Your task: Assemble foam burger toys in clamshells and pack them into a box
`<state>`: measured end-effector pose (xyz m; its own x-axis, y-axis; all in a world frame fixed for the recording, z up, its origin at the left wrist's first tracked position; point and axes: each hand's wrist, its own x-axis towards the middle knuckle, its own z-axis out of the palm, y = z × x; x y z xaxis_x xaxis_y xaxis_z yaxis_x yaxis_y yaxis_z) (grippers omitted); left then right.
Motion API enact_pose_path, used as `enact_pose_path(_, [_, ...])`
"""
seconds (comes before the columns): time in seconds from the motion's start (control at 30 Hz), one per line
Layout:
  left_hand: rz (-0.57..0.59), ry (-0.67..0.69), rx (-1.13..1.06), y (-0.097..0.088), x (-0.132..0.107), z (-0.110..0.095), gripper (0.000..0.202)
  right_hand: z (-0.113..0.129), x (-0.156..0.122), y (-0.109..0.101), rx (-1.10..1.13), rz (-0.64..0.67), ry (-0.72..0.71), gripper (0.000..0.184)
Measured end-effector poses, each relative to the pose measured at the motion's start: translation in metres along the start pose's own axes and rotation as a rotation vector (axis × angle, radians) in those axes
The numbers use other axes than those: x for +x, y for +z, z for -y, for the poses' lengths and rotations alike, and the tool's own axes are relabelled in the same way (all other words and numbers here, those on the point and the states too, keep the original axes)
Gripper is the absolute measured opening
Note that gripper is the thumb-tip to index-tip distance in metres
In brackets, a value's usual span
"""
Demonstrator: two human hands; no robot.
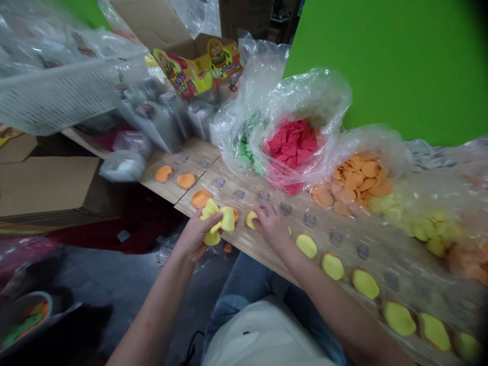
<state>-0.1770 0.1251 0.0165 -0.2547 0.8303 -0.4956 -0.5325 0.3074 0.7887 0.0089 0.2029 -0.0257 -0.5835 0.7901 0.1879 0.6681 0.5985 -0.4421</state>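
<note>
My left hand point(196, 236) grips a bunch of soft yellow discs point(217, 221) above a long wooden board point(190, 190). My right hand point(272, 226) has its fingertips on a single yellow disc point(250, 220) lying on the board. Orange discs point(201, 199) sit in a row near the left hand, and yellow-topped discs point(332, 266) run along the board to the right. Open plastic bags behind hold pink discs point(292, 145), green discs point(246, 147), orange discs point(358, 178) and yellow discs point(427, 231). Small clear cups point(263, 196) line the board.
A burger-printed cardboard box point(198, 63) and a white mesh basket point(57, 94) stand beyond the board. A green panel point(385, 61) rises at the back right. Flat cardboard point(46, 185) lies at the left. My jeans and white apron point(263, 335) are below the board's edge.
</note>
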Motion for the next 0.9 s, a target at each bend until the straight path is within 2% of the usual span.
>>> enact_pose_path(0.07, [0.078,-0.021,0.006,0.002,-0.002,0.000,0.030,0.014,0.002,-0.004,0.236,-0.035,0.113,0.030])
enact_pose_path(0.13, [0.128,-0.035,0.009,0.004,-0.002,-0.001,0.032,0.028,0.008,-0.003,0.603,0.068,0.276,0.042])
enact_pose_path(0.2, [0.113,-0.029,0.018,0.002,0.000,-0.003,0.033,0.036,0.018,0.002,0.905,0.182,0.417,0.044])
enact_pose_path(0.23, [0.071,-0.008,0.014,-0.001,0.001,-0.005,0.034,0.038,0.023,0.006,0.969,0.184,0.452,0.042])
enact_pose_path(0.33, [-0.101,0.041,-0.056,-0.019,0.004,-0.009,0.035,0.042,0.038,0.015,0.883,0.088,0.372,0.038])
enact_pose_path(0.43, [-0.194,-0.008,-0.198,-0.040,0.005,-0.012,0.029,0.045,0.047,0.021,0.754,0.152,0.214,0.030])
enact_pose_path(0.5, [-0.240,-0.026,-0.248,-0.050,0.004,-0.013,0.028,0.046,0.049,0.026,0.615,0.193,0.169,0.027])
enact_pose_path(0.6, [-0.241,0.014,-0.216,-0.054,0.003,-0.011,0.024,0.044,0.047,0.036,0.272,0.189,0.065,0.024])
enact_pose_path(0.73, [-0.175,0.041,-0.139,-0.048,0.000,-0.010,0.035,0.043,0.041,0.041,-0.040,0.171,-0.115,0.020])
enact_pose_path(0.83, [-0.169,0.045,-0.100,-0.043,-0.001,-0.012,0.043,0.051,0.041,0.036,0.008,0.083,-0.088,0.019])
enact_pose_path(0.9, [-0.128,0.042,-0.081,-0.040,-0.001,-0.014,0.047,0.060,0.044,0.033,0.257,0.052,0.019,0.022])
